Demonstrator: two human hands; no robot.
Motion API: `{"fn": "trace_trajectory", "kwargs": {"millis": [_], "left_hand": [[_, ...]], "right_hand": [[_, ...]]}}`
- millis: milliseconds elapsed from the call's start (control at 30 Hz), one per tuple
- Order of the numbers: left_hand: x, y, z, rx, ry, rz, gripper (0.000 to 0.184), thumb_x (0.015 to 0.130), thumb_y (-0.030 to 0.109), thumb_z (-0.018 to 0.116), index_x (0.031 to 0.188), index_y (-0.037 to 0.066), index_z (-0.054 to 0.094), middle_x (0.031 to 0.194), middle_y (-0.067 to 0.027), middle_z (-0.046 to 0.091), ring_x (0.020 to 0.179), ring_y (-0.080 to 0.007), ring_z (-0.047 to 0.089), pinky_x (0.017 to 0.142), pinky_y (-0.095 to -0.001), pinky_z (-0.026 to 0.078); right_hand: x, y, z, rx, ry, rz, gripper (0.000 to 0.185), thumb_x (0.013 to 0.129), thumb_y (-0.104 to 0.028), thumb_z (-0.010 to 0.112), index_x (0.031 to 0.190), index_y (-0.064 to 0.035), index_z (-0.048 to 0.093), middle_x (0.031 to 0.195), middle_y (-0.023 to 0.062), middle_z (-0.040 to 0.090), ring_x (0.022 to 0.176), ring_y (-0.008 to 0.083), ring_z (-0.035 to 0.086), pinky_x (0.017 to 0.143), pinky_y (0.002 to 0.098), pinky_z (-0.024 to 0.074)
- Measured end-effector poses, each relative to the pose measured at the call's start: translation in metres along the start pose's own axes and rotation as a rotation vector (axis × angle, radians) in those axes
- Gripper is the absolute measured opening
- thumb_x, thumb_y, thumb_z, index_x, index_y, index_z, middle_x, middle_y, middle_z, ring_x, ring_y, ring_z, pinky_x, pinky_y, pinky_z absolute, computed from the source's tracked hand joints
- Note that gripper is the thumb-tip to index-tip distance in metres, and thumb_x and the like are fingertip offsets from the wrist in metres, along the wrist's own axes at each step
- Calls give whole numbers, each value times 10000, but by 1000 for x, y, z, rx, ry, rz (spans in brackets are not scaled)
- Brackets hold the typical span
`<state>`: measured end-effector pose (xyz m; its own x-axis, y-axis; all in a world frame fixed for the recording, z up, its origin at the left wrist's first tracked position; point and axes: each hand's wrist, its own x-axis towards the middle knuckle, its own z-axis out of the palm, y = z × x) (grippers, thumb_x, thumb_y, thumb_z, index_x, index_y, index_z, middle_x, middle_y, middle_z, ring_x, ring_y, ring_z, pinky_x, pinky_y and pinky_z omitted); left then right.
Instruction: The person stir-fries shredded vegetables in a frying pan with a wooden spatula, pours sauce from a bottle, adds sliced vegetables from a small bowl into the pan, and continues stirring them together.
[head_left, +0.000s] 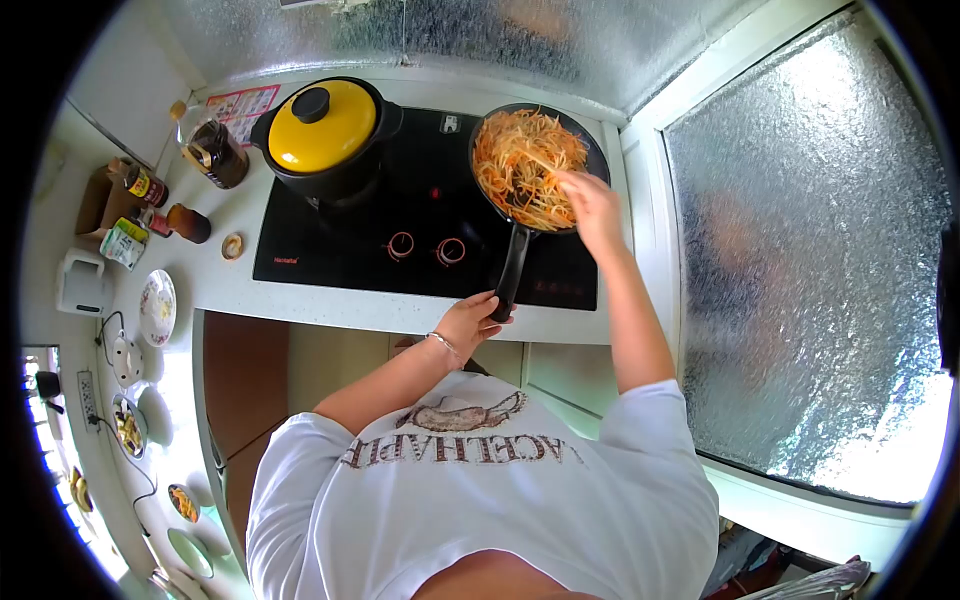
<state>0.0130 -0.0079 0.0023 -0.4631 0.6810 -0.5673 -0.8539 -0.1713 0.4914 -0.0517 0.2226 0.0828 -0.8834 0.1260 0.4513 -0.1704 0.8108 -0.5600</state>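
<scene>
"What do we have farthest left of our left hand?"

"A white oval plate with a floral pattern [158, 308] on the counter, well apart from the hand. Beyond it, up and left of the hand, we see a clear bottle of dark liquid [218, 155]."

"And nearer the hand?"

"A round black pot [335, 185] under a domed yellow lid with a black knob [322, 135]. It stands on the flat black glass cooktop [330, 240], above and left of our left hand [472, 325]."

"How does that hand stand?"

"We have it curled closed around the near end of a long black handle [514, 265], with a thin silvery bracelet [443, 343] at the wrist."

"Where is the pan itself?"

"The round dark frying pan [595, 150] is ahead and slightly right of our left hand, heaped with thin pale and orange shreds [525, 150]."

"And our right hand [592, 210]?"

"Over the pan's right side, fingers drawn together near the shreds. We cannot tell what they grip."

"Farther right?"

"A large textured glass panel in a white frame [800, 270], well apart from that hand."
</scene>
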Motion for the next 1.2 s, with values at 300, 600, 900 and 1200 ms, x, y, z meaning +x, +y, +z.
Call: {"fn": "trace_trajectory", "kwargs": {"millis": [300,600,900,1200], "left_hand": [[1,-1,4,-18,17,34,264,911,196,450,1134,64,500,1056,-65,593,953,-172,567,809,-290,414],[-4,-2,5,-42,55,29,284,913,192,445,1158,52,479,1065,-71,588,964,-176,564,818,-289,412],[-3,-3,3,-25,33,46,274,913,192,444,1149,63,495,1055,-64,592,957,-169,564,813,-281,413],[-3,-5,3,-8,26,48,312,919,208,435,1188,55,465,1041,-47,593,962,-157,555,817,-282,390]], "right_hand": [[2,26,-11,-159,-280,-217,180,791,-112,590,946,-35,636,957,138,617,882,284,582,769,331,469],[45,49,40,43,32,151,224,810,-96,578,1024,-37,610,1014,140,614,898,268,600,769,324,474],[13,-2,-33,-161,-417,-237,207,804,-119,577,985,-32,627,959,132,623,894,274,586,785,327,464],[-8,10,-6,-195,-208,-95,184,800,-39,550,969,-22,621,933,151,617,863,285,589,770,341,468]]}}
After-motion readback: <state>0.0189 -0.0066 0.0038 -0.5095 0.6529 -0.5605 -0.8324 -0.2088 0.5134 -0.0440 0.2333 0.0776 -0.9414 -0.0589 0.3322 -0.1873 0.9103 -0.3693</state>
